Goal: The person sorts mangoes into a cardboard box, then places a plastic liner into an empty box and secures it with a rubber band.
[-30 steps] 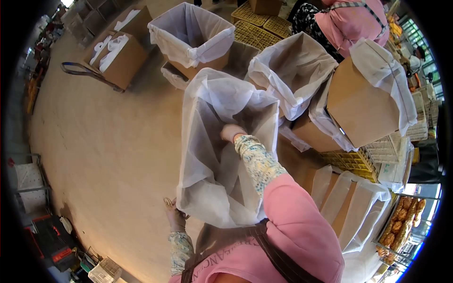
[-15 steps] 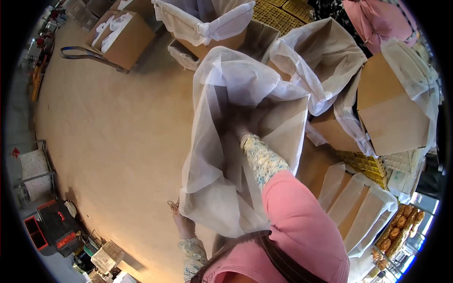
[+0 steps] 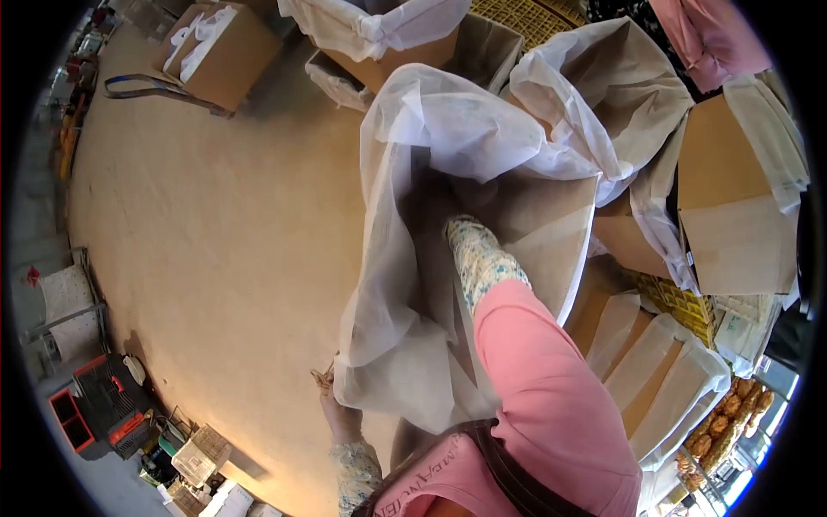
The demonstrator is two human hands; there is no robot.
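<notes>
In front of me stands an open box with a translucent white liner [image 3: 392, 370] draped over its rim. My right arm, in a floral sleeve cover [image 3: 487, 258], reaches deep into it. My right hand [image 3: 445, 209] is in the dark interior, its fingers lost in shadow. My left hand [image 3: 342, 416] is outside, beside the near left corner of the liner. Its fingers are closed around a small, thin, tan looped thing [image 3: 323, 377], too small to name.
More lined boxes [image 3: 633, 112] stand close at the right and behind [image 3: 370, 34]. Another person in pink [image 3: 711, 39] is at the upper right. A carton on a hand cart [image 3: 228, 56] stands at the far left. Yellow crates [image 3: 525, 21] and a black-and-red case [image 3: 108, 405] sit around the floor.
My right forearm has sunk a little deeper into the lined box. The box's far side and the boxes at the right appear shifted rightward. My left hand stays near the corner.
</notes>
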